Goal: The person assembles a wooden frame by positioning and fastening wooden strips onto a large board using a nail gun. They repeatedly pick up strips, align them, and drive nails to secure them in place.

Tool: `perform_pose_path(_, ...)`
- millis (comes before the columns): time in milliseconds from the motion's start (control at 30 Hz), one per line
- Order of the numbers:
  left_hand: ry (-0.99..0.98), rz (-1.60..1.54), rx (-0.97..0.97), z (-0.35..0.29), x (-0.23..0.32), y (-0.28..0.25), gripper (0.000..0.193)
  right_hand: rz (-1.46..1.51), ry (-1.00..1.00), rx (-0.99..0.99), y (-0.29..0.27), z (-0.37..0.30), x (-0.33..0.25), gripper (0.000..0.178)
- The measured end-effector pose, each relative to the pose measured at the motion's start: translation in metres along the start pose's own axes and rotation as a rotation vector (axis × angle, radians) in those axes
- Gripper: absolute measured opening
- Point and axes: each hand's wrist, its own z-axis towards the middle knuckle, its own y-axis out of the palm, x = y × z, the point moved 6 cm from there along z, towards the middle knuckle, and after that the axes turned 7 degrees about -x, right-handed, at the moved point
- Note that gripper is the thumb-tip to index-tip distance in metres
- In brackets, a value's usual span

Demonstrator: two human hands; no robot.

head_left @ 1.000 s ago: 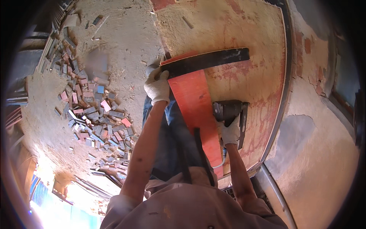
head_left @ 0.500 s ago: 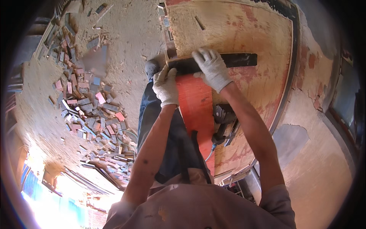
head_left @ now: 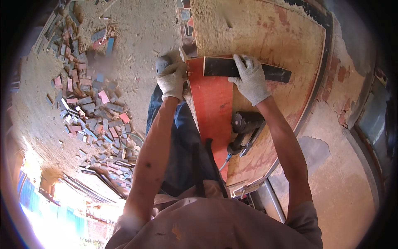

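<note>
A black wooden strip point(head_left: 217, 66) lies crosswise over the far end of a red board point(head_left: 211, 97). My right hand point(head_left: 251, 81), in a pale knit glove, is closed on the strip, thumb on the near edge and fingers over the far one. My left hand point(head_left: 171, 81), gloved too, is at the red board's left edge, apart from the strip. Its fingers are curled together; whatever they may hold is hidden. A small pale wood piece point(head_left: 183, 54) sticks up just beyond it. Nearer me, a dark power tool point(head_left: 245, 122) rests beside the red board.
The worn wooden tabletop point(head_left: 286, 45) reaches toward a patchy plastered wall point(head_left: 344, 157) on the right. Many red, grey and black offcuts point(head_left: 97, 108) are heaped on the dusty floor at left. A blue-ended cable point(head_left: 226, 162) runs from the tool. My shoe point(head_left: 163, 63) shows beyond my left hand.
My left hand has let go of the black strip's left end and moved left and slightly down. The strip has shifted right with my right hand, uncovering the red board's far left corner.
</note>
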Motion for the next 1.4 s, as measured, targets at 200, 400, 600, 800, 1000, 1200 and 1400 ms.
perform_pose_path(200, 0.019, 0.107, -0.052, -0.013, 0.015, 0.01, 0.027, 0.017, 0.009, -0.033, -0.014, 0.012, -0.008, 0.088)
perform_pose_path(400, -0.134, -0.336, 0.116, 0.026, -0.019, -0.036, 0.026, 0.01, -0.118, 0.004, -0.012, 0.018, -0.038, 0.085)
perform_pose_path(600, 0.2, 0.112, 0.022, -0.034, 0.017, 0.017, 0.033, 0.006, -0.148, -0.018, -0.012, 0.034, -0.039, 0.083)
perform_pose_path(800, 0.313, 0.144, 0.085, -0.03, 0.018, 0.017, 0.039, 0.0, -0.149, -0.021, -0.01, 0.035, -0.04, 0.082)
perform_pose_path(1000, 0.326, 0.238, 0.077, -0.04, 0.031, 0.029, 0.057, -0.043, -0.192, 0.103, -0.014, 0.035, -0.042, 0.08)
perform_pose_path(1200, 0.331, 0.306, 0.121, -0.041, 0.025, 0.026, 0.052, -0.066, -0.196, 0.087, -0.014, 0.037, -0.045, 0.079)
perform_pose_path(1400, 0.266, 0.062, 0.272, -0.047, 0.004, 0.031, 0.043, -0.07, -0.221, 0.126, -0.011, 0.036, -0.042, 0.081)
